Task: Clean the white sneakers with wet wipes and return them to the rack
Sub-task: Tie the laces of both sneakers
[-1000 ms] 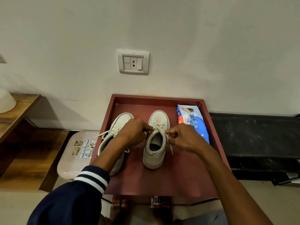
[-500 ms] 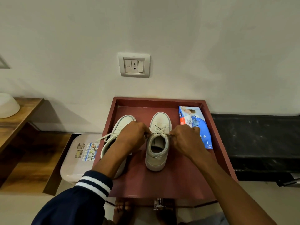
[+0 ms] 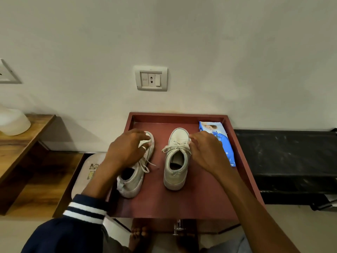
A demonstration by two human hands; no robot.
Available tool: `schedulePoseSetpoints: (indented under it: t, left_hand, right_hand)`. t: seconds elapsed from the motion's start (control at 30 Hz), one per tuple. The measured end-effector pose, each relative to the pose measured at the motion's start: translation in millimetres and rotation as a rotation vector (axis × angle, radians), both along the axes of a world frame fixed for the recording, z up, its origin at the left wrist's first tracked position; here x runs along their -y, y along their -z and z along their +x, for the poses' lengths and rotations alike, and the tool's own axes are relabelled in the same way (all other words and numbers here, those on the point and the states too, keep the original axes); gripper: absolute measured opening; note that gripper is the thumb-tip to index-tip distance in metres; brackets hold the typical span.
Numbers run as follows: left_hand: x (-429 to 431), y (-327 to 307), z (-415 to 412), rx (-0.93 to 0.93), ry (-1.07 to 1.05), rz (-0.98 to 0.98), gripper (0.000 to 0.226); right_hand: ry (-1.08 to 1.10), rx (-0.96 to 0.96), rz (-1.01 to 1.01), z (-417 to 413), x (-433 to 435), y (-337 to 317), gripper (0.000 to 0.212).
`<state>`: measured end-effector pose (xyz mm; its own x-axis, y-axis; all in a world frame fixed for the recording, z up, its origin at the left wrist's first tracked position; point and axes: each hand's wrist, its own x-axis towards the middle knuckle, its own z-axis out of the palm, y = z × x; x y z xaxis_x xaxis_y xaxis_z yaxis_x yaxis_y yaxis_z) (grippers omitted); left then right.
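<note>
On the far left a wooden shelf point(image 3: 27, 136) holds a white bowl point(image 3: 12, 123), cut off by the edge of my view. A pale stool point(image 3: 85, 172) sits just beside the red tray point(image 3: 182, 203), and my arm hides part of it.

My left hand point(image 3: 127, 148) lies over the front of the left sneaker point(image 3: 133, 183) with its fingers bent. I cannot tell if it grips. The toe is hidden under it. This sneaker leans over, its heel near the tray's left edge, and its long way slants from near-left to far-right.

Bare red floor shows between the sneakers and near their heels.

The right sneaker point(image 3: 176, 161) stands up straight in the middle, toe to the wall, heel to me. My right hand point(image 3: 206, 150) pinches its lace point(image 3: 175, 146).

The blue wipes pack point(image 3: 224, 148) lies along the tray's right wall, partly behind my hand.
</note>
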<state>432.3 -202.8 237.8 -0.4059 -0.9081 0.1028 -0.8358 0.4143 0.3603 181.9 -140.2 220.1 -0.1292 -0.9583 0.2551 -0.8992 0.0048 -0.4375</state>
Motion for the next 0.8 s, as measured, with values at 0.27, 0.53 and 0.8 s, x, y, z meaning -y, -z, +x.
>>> schedulePoseSetpoints:
  t: [0.27, 0.53, 0.8]
  left_hand:
    - [-23, 2, 55, -0.074, -0.15, 0.169, 0.041]
    - [-1, 25, 60, -0.05, -0.03, 0.273, 0.049]
    - [16, 26, 67, 0.032, 0.019, 0.301, 0.027]
  right_hand:
    - [-0.218, -0.044, -0.002, 72, -23, -8, 0.021]
    - [-0.339, -0.126, 0.29, 120, -2, 5, 0.041]
    - [-0.274, -0.229, 0.234, 130, 12, 15, 0.015]
